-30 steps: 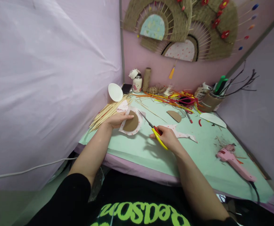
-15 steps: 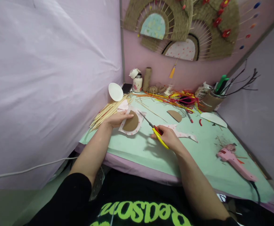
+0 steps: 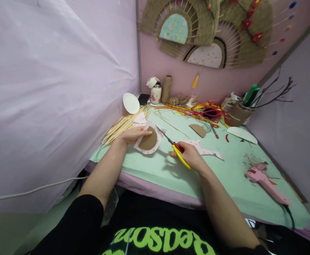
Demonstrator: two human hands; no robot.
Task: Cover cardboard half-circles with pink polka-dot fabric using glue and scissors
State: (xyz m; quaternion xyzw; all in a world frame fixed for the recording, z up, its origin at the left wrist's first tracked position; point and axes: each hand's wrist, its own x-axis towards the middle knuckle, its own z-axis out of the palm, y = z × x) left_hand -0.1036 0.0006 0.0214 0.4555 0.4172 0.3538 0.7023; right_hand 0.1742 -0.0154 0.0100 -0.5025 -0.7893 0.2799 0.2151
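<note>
My left hand (image 3: 132,135) pinches a brown cardboard half-disc (image 3: 148,141) backed by white dotted paper, lifted just over the mint-green table (image 3: 155,171). My right hand (image 3: 189,155) grips yellow-and-red scissors (image 3: 174,146), fingers wrapped through the handles. The blades point up-left, their tips at the paper's right edge. A trimmed strip of dotted paper (image 3: 206,150) lies on the table just behind my right hand.
Bamboo skewers (image 3: 120,125) lie fanned at the table's left edge. A second brown half-disc (image 3: 198,130), coloured strands (image 3: 203,111), a jar (image 3: 155,92), a twine spool (image 3: 167,88) and a pot of twigs (image 3: 240,113) stand at the back. A pink glue gun (image 3: 265,181) rests at right.
The cardboard piece has turned slightly in my left hand. Both hands stay almost where they were, the scissors still at the paper's edge.
</note>
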